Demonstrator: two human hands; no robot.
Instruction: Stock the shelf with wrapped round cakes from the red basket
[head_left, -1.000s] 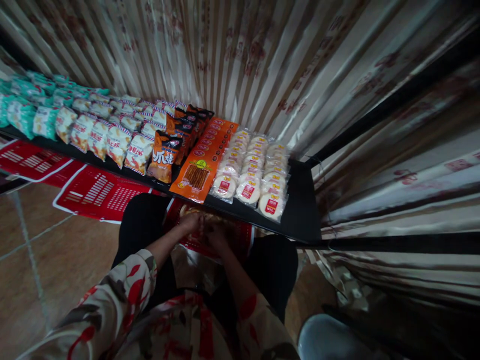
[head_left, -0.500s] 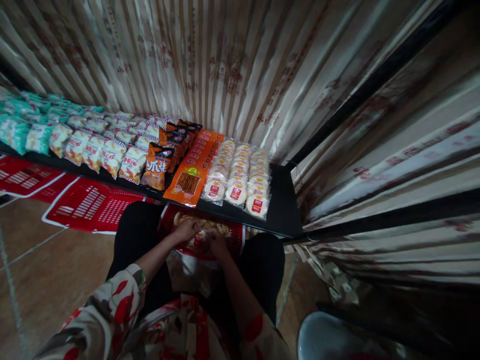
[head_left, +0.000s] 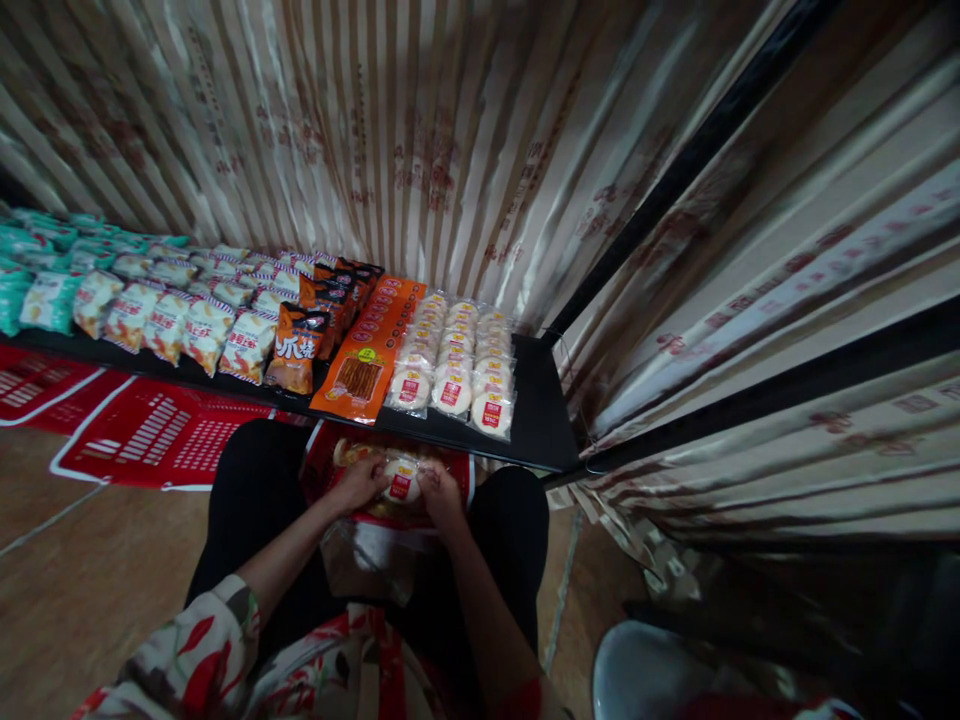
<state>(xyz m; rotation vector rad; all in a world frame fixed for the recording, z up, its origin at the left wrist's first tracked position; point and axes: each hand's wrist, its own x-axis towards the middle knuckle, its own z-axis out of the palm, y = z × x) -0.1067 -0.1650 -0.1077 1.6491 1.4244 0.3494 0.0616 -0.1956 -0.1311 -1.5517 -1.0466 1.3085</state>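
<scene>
My left hand point(head_left: 358, 485) and my right hand point(head_left: 441, 494) both grip a round white rice-cracker packet point(head_left: 402, 480) with a red label. They hold it just above a red basket point(head_left: 461, 478) that sits between my knees and holds more such packets. Right above, on a black shelf point(head_left: 536, 420), lie three rows of the same white cracker packets point(head_left: 454, 360). To their left lie an orange packet point(head_left: 367, 350) and dark orange snack bags point(head_left: 296, 345).
Further left the shelf carries several white-and-red snack bags point(head_left: 187, 325) and green packets point(head_left: 37, 290). Red baskets point(head_left: 150, 440) lie on the brown tile floor under it. A striped curtain point(head_left: 450, 150) hangs behind and to the right. A grey round object point(head_left: 645, 675) is at lower right.
My hands, which were down in the red basket, have lifted a white cracker packet clear of it. The view has swung right and tilted, so the shelf appears further left.
</scene>
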